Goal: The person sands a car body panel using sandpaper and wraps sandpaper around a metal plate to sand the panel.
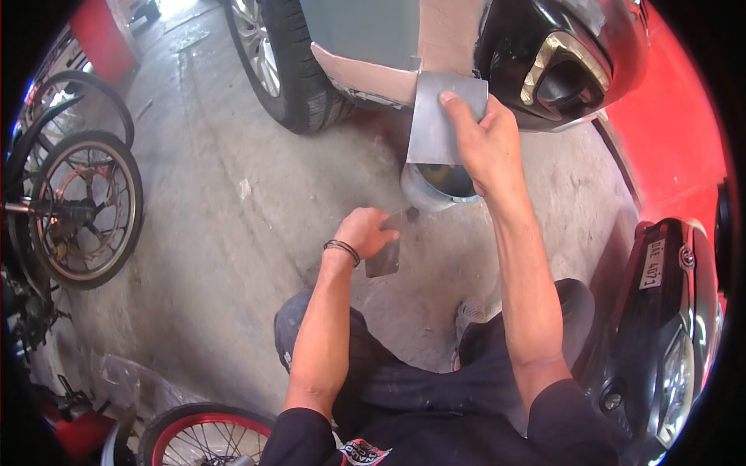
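My right hand (491,140) grips a flat grey metal sheet (433,116), thumb on its face, against the lower edge of a car body panel (365,35) patched with pinkish filler (373,76). Under the sheet, a round bucket (427,193) stands on the floor, its inside partly hidden. Lower and to the left, my left hand (364,234), with dark bands at the wrist, is closed on a smaller dark plate (383,258) that hangs down from the fingers.
A car wheel (299,78) is at the top, beside the panel. Black bumper parts (505,62) hang at the upper right. Another bumper with a licence plate (653,262) lies at the right. Motorcycle wheels (85,210) stand at the left, and a red-rimmed wheel (167,443) at the bottom.
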`<state>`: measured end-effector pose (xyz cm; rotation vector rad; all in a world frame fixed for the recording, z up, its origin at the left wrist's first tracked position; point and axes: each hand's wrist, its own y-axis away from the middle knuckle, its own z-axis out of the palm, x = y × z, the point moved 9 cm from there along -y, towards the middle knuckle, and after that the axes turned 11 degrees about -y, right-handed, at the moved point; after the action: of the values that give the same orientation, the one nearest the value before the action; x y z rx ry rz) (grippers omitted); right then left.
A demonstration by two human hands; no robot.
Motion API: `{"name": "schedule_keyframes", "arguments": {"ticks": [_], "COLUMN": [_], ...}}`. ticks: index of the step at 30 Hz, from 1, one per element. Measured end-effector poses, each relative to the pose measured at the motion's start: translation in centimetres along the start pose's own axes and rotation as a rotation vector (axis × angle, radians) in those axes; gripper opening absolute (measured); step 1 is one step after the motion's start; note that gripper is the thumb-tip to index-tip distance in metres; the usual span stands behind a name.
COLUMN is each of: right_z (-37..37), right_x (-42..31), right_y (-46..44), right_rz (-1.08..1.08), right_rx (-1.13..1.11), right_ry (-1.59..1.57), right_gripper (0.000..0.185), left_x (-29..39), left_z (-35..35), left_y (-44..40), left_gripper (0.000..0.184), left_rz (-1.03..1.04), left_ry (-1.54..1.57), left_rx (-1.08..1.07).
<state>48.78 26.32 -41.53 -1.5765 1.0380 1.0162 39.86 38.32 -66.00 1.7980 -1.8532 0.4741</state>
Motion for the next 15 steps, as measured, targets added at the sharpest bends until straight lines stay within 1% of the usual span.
{"name": "schedule_keyframes", "arguments": {"ticks": [3, 6, 8, 12, 14, 15], "right_z": [-0.1, -0.1, 0.1, 0.0, 0.0, 0.0], "right_x": [0.2, -0.3, -0.7, -0.7, -1.1, -1.1], "right_y": [0.0, -0.1, -0.2, -0.4, -0.6, -0.7], "right_rz": [0.026, -0.025, -0.003, 0.049, -0.032, -0.031], "right_rx": [0.005, -0.006, -0.014, -0.032, -0.024, -0.023], "right_ry": [-0.029, 0.052, 0.105, 0.064, 0.085, 0.085], "right_gripper": [0.036, 0.035, 0.034, 0.034, 0.035, 0.035], "left_x": [-0.2, 0.3, 0.3, -0.7, -1.0, -1.3], "left_z": [0.5, 0.8, 1.0, 1.0, 0.5, 0.7], "left_y": [-0.5, -0.7, -0.8, -0.5, -0.2, -0.2], "left_gripper": [0.043, 0.043, 0.043, 0.042, 0.042, 0.042], "left_rz": [-0.007, 0.039, 0.033, 0.050, 0.003, 0.003], "left_ry": [0.044, 0.019, 0.008, 0.005, -0.002, -0.002], "left_rx": [-0.017, -0.007, -0.042, -0.010, -0.058, -0.059]}}
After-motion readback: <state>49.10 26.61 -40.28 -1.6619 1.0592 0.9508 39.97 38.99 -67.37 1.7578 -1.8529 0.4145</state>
